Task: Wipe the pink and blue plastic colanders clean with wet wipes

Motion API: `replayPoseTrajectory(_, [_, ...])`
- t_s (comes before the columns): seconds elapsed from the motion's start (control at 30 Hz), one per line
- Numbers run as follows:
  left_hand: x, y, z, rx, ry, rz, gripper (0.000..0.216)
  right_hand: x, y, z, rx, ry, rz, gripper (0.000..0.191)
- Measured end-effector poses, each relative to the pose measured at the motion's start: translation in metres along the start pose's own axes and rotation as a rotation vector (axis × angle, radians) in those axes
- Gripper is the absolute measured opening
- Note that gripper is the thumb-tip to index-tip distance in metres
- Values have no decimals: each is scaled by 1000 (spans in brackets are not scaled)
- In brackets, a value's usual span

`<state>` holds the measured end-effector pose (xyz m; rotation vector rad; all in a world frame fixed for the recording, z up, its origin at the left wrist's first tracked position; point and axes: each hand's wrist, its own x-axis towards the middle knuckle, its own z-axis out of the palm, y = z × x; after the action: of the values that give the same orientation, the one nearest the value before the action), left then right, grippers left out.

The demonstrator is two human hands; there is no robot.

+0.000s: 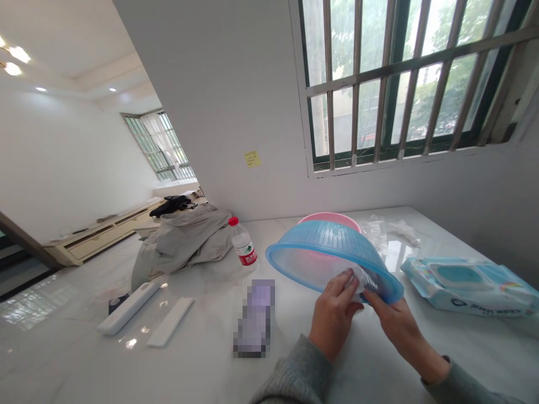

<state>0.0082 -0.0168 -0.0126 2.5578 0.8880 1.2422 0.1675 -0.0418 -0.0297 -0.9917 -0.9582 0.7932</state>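
Observation:
A translucent blue plastic colander (332, 238) is tilted up off the white tabletop, its opening facing me. My right hand (396, 325) grips its rim at the lower right, thumb on the inside and the other fingers hidden beneath. Inside the bowl, my left hand (337, 314) is closed on a crumpled white wipe (357, 280) pressed against the inner wall near that rim. Behind the colander, a pink basin (330, 216) shows its upper edge. To the right lies a light blue pack of wipes (467, 286).
A water bottle with a red cap (243, 244) stands left of the colander, beside a heap of grey cloth (185, 241). Nearer me lie a pixelated purple object (256, 317), a white flat bar (172, 322) and a long white case (128, 310). Clear plastic bags (389, 230) lie by the wall.

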Motion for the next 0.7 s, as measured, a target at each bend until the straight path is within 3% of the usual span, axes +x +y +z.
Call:
replayPoseTrajectory(0.27, [-1, 5, 5, 224, -144, 41, 75, -7, 7, 3, 9, -42, 15, 55])
replayPoseTrajectory(0.4, [-4, 7, 12, 351, -160, 28, 83, -10, 0, 10, 36, -54, 21, 53])
replayPoseTrajectory(0.6, [-3, 9, 11, 532, -137, 34, 76, -7, -12, 11, 90, -84, 49, 40])
replayPoseTrajectory(0.7, [-1, 6, 9, 642, -115, 61, 74, -6, -28, 10, 162, -83, 73, 45])
